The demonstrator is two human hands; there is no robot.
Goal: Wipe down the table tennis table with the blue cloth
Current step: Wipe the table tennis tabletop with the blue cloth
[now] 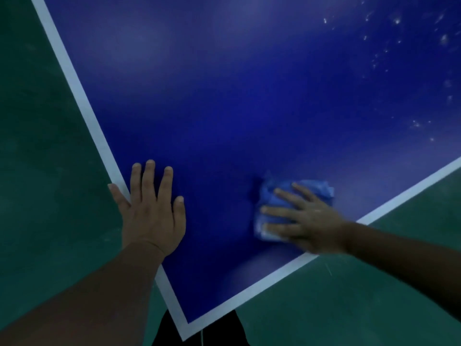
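The table tennis table [237, 101] is deep blue with white border lines, and its near corner points toward me at the bottom. A crumpled blue cloth [277, 196] lies on the surface close to the right edge. My right hand [301, 218] presses flat on the cloth with fingers spread and straight. Flat on the table by the left edge line rests my left hand [152, 211], its fingers straight and its thumb over the white line, holding nothing.
White specks and smears [399, 46] dot the table surface at the upper right. Green floor [42, 146] lies on both sides of the corner. Dark clothing of my body [219, 333] shows just below the corner.
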